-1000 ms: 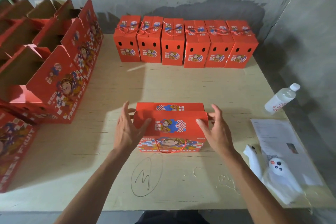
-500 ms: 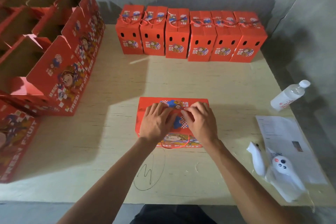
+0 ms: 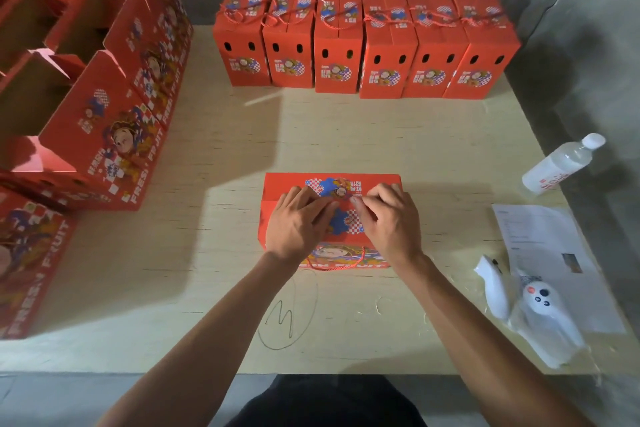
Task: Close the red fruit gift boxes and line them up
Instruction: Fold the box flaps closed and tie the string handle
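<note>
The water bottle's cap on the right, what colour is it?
White, seen in the head view: the water bottle's cap.

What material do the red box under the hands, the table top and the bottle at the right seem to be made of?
Red box: likely printed cardboard; the open boxes at the left show brown, unprinted insides.
Table top: looks like pale, matt plywood, with faint grain lines.
Bottle: probably clear plastic, translucent with a white cap.

Your forearms come up from the bottom of the frame bare, with no sleeve showing on either. Your left hand (image 3: 298, 222) and right hand (image 3: 388, 222) wear no gloves, rings or watch. At bottom centre, a dark garment (image 3: 325, 402) covers your lap.
</note>
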Available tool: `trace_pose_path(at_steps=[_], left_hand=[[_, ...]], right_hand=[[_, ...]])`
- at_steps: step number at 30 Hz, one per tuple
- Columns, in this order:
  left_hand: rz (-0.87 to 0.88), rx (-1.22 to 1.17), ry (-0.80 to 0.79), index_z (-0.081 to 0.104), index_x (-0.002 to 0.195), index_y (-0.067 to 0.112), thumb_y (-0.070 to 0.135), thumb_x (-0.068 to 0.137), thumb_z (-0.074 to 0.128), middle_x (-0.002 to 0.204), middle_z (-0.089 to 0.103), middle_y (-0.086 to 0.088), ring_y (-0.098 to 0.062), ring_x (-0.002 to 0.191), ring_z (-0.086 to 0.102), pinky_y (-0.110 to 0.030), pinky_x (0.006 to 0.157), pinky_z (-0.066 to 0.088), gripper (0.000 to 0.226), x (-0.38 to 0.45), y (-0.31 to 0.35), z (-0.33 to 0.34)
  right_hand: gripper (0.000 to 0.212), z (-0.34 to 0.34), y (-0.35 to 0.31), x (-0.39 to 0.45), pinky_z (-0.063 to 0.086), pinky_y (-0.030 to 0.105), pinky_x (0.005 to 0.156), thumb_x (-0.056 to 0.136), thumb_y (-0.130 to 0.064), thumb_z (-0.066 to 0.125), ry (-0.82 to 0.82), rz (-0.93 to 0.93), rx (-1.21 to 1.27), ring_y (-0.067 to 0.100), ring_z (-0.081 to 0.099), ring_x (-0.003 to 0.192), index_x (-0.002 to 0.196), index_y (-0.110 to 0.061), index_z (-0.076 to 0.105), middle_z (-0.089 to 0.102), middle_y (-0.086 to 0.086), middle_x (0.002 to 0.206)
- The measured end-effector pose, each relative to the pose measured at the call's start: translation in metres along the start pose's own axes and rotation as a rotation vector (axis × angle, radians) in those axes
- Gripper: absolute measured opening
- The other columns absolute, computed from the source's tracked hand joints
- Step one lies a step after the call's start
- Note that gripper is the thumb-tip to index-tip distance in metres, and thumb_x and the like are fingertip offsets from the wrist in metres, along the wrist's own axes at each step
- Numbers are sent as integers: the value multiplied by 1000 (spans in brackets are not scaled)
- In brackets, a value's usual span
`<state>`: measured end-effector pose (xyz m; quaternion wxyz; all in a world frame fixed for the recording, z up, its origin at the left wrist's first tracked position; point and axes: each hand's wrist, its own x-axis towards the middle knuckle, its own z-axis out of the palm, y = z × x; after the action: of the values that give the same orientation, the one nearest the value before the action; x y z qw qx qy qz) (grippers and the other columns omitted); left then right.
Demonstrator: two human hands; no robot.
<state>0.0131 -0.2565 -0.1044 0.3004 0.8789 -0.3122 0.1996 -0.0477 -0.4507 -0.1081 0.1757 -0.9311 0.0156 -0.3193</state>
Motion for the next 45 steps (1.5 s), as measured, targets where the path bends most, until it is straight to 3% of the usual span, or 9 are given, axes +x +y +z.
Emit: trace_pose_path(at_steps=[10, 16, 21, 24, 26, 29, 32, 37, 45], left_hand=[[-182, -7, -23, 78, 95, 14, 34, 93, 75, 89, 63, -3, -28, 84, 58, -43, 78, 46, 21, -7, -23, -27], [-206, -76, 40, 78, 87, 4, 16, 91, 78, 75, 56, -9, -28, 71, 50, -40, 69, 46, 12, -7, -23, -26], [-260, -116, 32, 79, 83, 7, 27, 92, 78, 77, 58, -5, -24, 75, 50, -43, 70, 48, 22, -6, -30, -23], [-488, -241, -55, 81, 91, 18, 50, 85, 76, 118, 66, 1, -20, 111, 54, -47, 96, 47, 33, -6, -36, -23], [-741, -509, -84, 73, 120, 27, 52, 77, 83, 142, 55, 3, -16, 130, 54, -42, 104, 50, 51, -3, -38, -27], [-1108, -936, -100, 45, 149, 20, 48, 63, 92, 127, 67, -2, -17, 108, 72, -41, 85, 62, 102, -1, -41, -29], [-1179, -988, -197, 72, 112, 17, 47, 58, 90, 104, 78, -12, -25, 86, 76, -41, 72, 63, 64, 2, -43, -29], [-1189, -987, -157, 71, 102, 19, 24, 78, 85, 91, 78, -5, -18, 73, 76, -32, 60, 60, 28, 2, -46, -23], [-1059, -786, -118, 63, 127, 19, 33, 91, 77, 112, 73, -5, -30, 107, 71, -33, 79, 60, 42, -3, -43, -24]], right_hand=[[25, -14, 8, -3, 47, 41, 74, 96, -35, 73, -68, 106, 111, 23, 59, 79, 84, -13, 67, 63, -3, 84], [27, -7, 11, -7, 42, 39, 69, 100, -35, 67, -38, 53, 44, 23, 53, 76, 83, -14, 71, 62, -4, 79], [31, -3, 16, -4, 44, 41, 72, 98, -43, 69, -40, 105, 38, 21, 55, 81, 82, -17, 72, 60, -5, 85], [38, -3, 17, -8, 45, 38, 96, 89, -53, 74, -41, 268, 95, 21, 58, 111, 103, -18, 73, 64, 0, 117], [68, -6, 16, -11, 42, 31, 108, 84, -62, 75, -132, 509, 275, 14, 52, 130, 135, -20, 59, 56, 1, 140], [91, -12, 15, -10, 54, 14, 85, 80, -68, 75, -262, 804, 585, -6, 64, 109, 154, -31, 36, 63, -15, 132], [78, -11, 19, -7, 57, 15, 72, 87, -58, 72, -257, 862, 624, -11, 67, 93, 153, -33, 39, 68, -18, 120], [68, -6, 21, -5, 61, 34, 87, 88, -51, 72, -250, 878, 650, 8, 71, 103, 149, -32, 47, 71, -10, 120], [73, -17, 9, -6, 39, -5, 68, 90, -61, 68, -237, 822, 541, -29, 52, 92, 152, -34, 40, 58, -25, 113]])
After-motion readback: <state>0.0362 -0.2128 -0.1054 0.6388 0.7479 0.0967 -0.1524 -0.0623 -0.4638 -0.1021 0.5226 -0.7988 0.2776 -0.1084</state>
